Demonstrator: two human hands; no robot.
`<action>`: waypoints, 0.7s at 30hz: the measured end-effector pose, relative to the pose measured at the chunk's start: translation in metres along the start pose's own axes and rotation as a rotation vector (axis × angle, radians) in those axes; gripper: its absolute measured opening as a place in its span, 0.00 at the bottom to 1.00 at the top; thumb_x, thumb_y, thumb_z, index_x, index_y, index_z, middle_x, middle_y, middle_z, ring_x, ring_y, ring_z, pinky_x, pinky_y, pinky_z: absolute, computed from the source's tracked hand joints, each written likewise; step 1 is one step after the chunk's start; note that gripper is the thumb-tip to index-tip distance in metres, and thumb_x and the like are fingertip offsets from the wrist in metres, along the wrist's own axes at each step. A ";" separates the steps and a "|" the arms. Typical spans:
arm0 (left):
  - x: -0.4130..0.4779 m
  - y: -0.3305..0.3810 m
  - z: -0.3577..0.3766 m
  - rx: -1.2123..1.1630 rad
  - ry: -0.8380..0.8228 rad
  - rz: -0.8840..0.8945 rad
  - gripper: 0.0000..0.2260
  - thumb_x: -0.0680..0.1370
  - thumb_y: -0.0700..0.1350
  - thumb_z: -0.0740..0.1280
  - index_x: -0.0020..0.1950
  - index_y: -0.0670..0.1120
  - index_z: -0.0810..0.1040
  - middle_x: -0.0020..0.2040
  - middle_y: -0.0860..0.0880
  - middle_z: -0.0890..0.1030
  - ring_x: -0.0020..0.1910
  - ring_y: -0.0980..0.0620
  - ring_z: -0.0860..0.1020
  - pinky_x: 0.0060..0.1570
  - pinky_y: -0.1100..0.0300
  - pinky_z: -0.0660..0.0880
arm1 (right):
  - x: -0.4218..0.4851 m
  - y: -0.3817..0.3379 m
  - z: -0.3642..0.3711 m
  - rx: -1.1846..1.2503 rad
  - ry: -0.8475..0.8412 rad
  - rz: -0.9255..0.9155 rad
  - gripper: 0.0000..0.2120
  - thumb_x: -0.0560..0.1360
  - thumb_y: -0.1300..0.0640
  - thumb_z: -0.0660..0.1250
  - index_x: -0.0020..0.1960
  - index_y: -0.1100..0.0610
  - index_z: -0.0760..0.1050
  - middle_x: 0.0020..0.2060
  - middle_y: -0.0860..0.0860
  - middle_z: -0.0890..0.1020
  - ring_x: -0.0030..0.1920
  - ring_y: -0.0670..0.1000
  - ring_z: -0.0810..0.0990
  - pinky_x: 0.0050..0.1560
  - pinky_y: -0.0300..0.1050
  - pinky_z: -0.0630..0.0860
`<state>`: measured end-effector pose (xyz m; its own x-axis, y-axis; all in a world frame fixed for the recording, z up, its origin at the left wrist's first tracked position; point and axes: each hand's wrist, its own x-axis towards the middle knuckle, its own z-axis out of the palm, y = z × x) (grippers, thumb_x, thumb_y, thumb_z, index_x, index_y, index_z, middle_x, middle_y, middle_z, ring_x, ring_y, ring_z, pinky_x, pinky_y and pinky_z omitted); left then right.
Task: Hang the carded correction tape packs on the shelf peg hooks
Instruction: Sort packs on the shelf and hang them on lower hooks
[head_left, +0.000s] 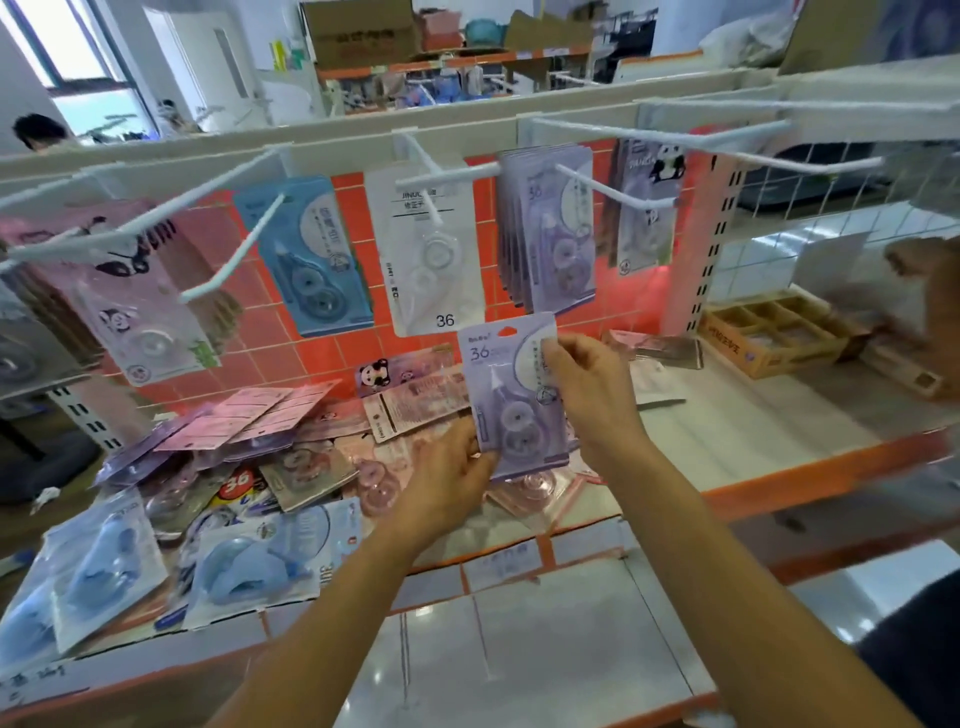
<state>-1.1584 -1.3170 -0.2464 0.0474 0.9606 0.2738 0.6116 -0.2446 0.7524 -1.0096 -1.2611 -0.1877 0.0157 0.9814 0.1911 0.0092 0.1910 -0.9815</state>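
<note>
Both my hands hold one purple carded correction tape pack (511, 395) upright above the shelf. My right hand (587, 387) pinches its upper right edge. My left hand (447, 483) grips its lower left corner. The pack is below the peg hooks and touches none of them. Just above it, a stack of matching purple packs (545, 228) hangs on a white peg hook (613, 192). A white pack (426, 249), a blue pack (306, 254) and pink panda packs (130, 301) hang on hooks to the left.
A loose pile of pink, purple and blue packs (234, 467) covers the left of the shelf board (727, 441). A cardboard divider box (774, 332) stands at the right. Another person's hand (930, 291) reaches in at the far right. Long white hooks (234, 249) jut toward me.
</note>
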 end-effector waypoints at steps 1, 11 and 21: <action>0.002 0.006 0.002 0.000 0.009 0.011 0.12 0.75 0.42 0.62 0.58 0.46 0.76 0.52 0.52 0.80 0.49 0.61 0.79 0.45 0.72 0.72 | 0.003 -0.004 -0.006 -0.006 0.010 -0.021 0.09 0.77 0.58 0.64 0.39 0.54 0.78 0.37 0.56 0.82 0.39 0.50 0.76 0.46 0.55 0.76; 0.018 0.058 0.019 0.094 0.124 0.120 0.10 0.78 0.46 0.59 0.58 0.49 0.72 0.44 0.44 0.82 0.41 0.43 0.80 0.41 0.42 0.78 | 0.019 -0.042 -0.050 0.324 0.012 -0.198 0.06 0.78 0.57 0.65 0.43 0.55 0.78 0.37 0.49 0.81 0.38 0.49 0.79 0.42 0.46 0.77; 0.026 0.107 0.016 0.188 0.196 0.260 0.06 0.80 0.39 0.61 0.56 0.41 0.73 0.37 0.48 0.76 0.30 0.56 0.70 0.31 0.59 0.67 | 0.013 -0.077 -0.073 0.515 0.032 -0.364 0.04 0.75 0.57 0.65 0.42 0.56 0.77 0.36 0.48 0.81 0.39 0.49 0.79 0.43 0.48 0.77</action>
<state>-1.0792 -1.3162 -0.1681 0.0791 0.8215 0.5648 0.7340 -0.4313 0.5246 -0.9370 -1.2645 -0.1087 0.1316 0.8526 0.5057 -0.4626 0.5040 -0.7294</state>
